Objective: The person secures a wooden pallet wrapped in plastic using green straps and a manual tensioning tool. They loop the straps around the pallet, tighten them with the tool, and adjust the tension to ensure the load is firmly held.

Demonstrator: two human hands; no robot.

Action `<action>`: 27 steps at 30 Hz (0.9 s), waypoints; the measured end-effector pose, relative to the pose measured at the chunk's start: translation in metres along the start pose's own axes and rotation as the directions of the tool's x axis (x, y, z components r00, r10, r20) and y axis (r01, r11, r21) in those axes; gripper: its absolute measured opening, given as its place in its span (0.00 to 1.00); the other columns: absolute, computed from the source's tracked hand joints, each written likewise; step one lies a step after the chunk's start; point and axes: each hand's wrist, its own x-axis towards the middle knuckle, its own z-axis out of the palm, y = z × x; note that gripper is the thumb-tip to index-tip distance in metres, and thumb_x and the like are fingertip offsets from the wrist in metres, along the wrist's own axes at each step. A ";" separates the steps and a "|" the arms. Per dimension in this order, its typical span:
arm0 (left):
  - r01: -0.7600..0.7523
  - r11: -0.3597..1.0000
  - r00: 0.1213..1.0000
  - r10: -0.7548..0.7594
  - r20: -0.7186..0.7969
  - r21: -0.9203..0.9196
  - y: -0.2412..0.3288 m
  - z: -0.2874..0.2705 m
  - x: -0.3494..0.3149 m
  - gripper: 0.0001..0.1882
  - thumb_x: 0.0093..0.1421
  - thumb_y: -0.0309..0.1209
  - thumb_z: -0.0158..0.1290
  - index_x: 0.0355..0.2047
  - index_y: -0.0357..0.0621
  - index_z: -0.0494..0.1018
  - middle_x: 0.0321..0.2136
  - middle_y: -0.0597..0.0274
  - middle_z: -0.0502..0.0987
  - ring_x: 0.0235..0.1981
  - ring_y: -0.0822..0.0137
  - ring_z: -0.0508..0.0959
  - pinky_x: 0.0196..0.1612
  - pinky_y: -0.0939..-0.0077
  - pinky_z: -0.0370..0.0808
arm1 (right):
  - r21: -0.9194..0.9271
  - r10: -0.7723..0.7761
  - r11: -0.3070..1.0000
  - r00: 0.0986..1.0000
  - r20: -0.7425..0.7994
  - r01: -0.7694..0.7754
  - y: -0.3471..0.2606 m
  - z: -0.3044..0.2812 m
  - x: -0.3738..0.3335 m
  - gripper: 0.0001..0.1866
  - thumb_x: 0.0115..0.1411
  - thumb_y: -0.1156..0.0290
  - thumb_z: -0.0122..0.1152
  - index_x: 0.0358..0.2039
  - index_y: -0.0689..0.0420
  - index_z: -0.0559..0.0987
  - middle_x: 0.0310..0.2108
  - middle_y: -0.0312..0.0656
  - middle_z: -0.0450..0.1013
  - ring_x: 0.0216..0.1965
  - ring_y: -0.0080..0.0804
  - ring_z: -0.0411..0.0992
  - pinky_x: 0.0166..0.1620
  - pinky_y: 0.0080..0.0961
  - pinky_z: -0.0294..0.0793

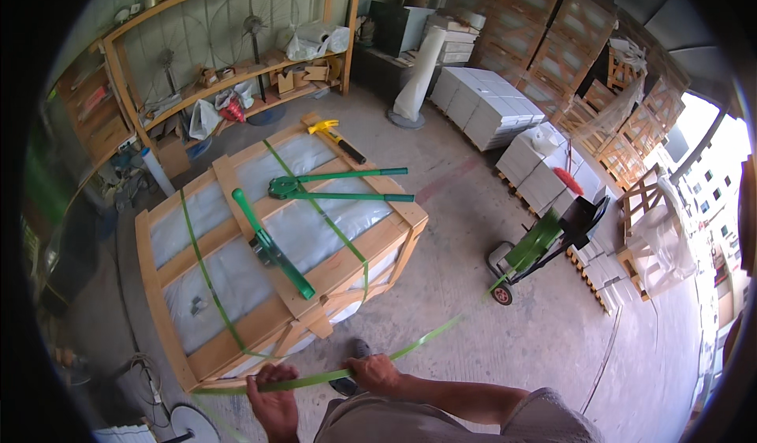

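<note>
My left hand [274, 393] was closed around a green plastic strap [331, 375], and my right hand [374, 373] gripped the same strap just beside it, both at the near edge of the wooden crate [236, 285]. From my right hand the strap ran away to the right of the crate, rising toward a green coil on a wheeled strap cart [544, 246] that stood well apart from the crate on the concrete floor. The crate held flat goods wrapped in clear plastic, and two green straps already crossed its top and sides. On top of the crate lay a green tensioning tool [272, 246] across the middle slat, and a long-handled green sealer [339, 186] nearer the far side. At the crate's far corner rested a hammer [335, 134] with a yellow head and black handle. Beyond the crate to the right, white rectangular boxes [489, 104] sat stacked in neat blocks on pallets, with tall stacks of further wooden crates [544, 25] behind them. A white roll [418, 72] stood upright between those boxes and the crate. Behind the crate to the left, a wooden shelf rack [236, 80] carried white bags, small cartons and standing fans.
</note>
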 end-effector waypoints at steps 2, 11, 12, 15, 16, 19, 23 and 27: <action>0.014 0.988 1.000 -0.013 0.007 -0.152 -0.020 0.001 0.001 0.22 0.67 0.47 0.33 0.26 0.48 0.69 0.21 0.62 0.70 0.26 0.59 0.69 0.40 0.59 0.64 | -0.005 -0.011 1.000 1.000 0.007 0.011 0.001 0.003 0.006 0.10 0.59 0.60 0.49 0.35 0.50 0.76 0.24 0.47 0.76 0.27 0.47 0.75 0.31 0.41 0.74; -0.265 0.945 0.898 0.314 -0.309 0.191 0.057 0.021 0.022 0.28 0.67 0.49 0.31 0.10 0.54 0.51 0.03 0.64 0.53 0.04 0.63 0.56 0.17 0.61 0.66 | -0.179 -0.441 0.874 0.892 0.095 0.452 0.149 -0.014 0.029 0.09 0.51 0.60 0.57 0.22 0.50 0.75 0.24 0.39 0.72 0.29 0.40 0.72 0.33 0.35 0.72; -0.284 0.934 0.883 0.343 -0.321 0.217 0.069 0.019 0.020 0.28 0.67 0.49 0.31 0.10 0.53 0.52 0.03 0.64 0.53 0.04 0.63 0.56 0.17 0.62 0.66 | -0.160 -0.234 0.955 0.966 0.106 0.249 0.188 -0.018 0.021 0.14 0.52 0.55 0.57 0.21 0.53 0.75 0.22 0.43 0.72 0.27 0.43 0.72 0.31 0.38 0.71; -0.304 0.936 0.854 0.351 -0.384 0.178 0.100 0.024 0.016 0.28 0.67 0.49 0.32 0.10 0.53 0.50 0.03 0.65 0.51 0.04 0.64 0.53 0.15 0.63 0.65 | -0.314 0.226 0.938 0.945 0.235 -0.146 0.352 -0.003 -0.025 0.24 0.54 0.43 0.51 0.28 0.53 0.80 0.26 0.47 0.76 0.33 0.47 0.74 0.37 0.43 0.72; -0.310 0.937 0.849 0.349 -0.397 0.160 0.109 0.021 0.012 0.28 0.67 0.49 0.33 0.10 0.53 0.50 0.04 0.66 0.51 0.04 0.65 0.53 0.15 0.62 0.65 | -0.429 0.394 0.867 0.874 0.284 -0.252 0.351 -0.014 -0.024 0.25 0.54 0.42 0.51 0.29 0.52 0.81 0.27 0.48 0.76 0.35 0.47 0.75 0.40 0.43 0.72; -0.447 0.854 0.732 0.521 -0.440 0.268 0.141 0.014 0.007 0.27 0.67 0.47 0.34 0.11 0.53 0.51 0.05 0.68 0.50 0.06 0.67 0.53 0.18 0.67 0.63 | -0.357 0.277 0.915 0.936 0.216 -0.188 0.309 -0.025 -0.011 0.26 0.56 0.44 0.50 0.21 0.54 0.81 0.22 0.49 0.75 0.30 0.51 0.74 0.37 0.45 0.72; -0.666 0.741 0.697 0.660 -0.280 0.089 0.213 -0.020 -0.002 0.25 0.66 0.47 0.37 0.12 0.53 0.53 0.08 0.69 0.53 0.10 0.71 0.55 0.23 0.73 0.61 | -0.367 0.178 0.925 0.966 0.186 -0.100 0.206 -0.031 0.041 0.25 0.57 0.48 0.50 0.18 0.56 0.79 0.20 0.51 0.73 0.26 0.53 0.74 0.33 0.45 0.71; -0.667 0.699 0.642 0.715 -0.278 0.257 0.209 -0.013 0.033 0.20 0.64 0.47 0.43 0.32 0.43 0.71 0.28 0.59 0.74 0.30 0.66 0.74 0.44 0.70 0.66 | -0.333 0.130 0.943 0.945 0.302 -0.023 0.133 -0.036 0.071 0.22 0.57 0.53 0.49 0.18 0.56 0.79 0.19 0.50 0.73 0.25 0.52 0.73 0.30 0.45 0.71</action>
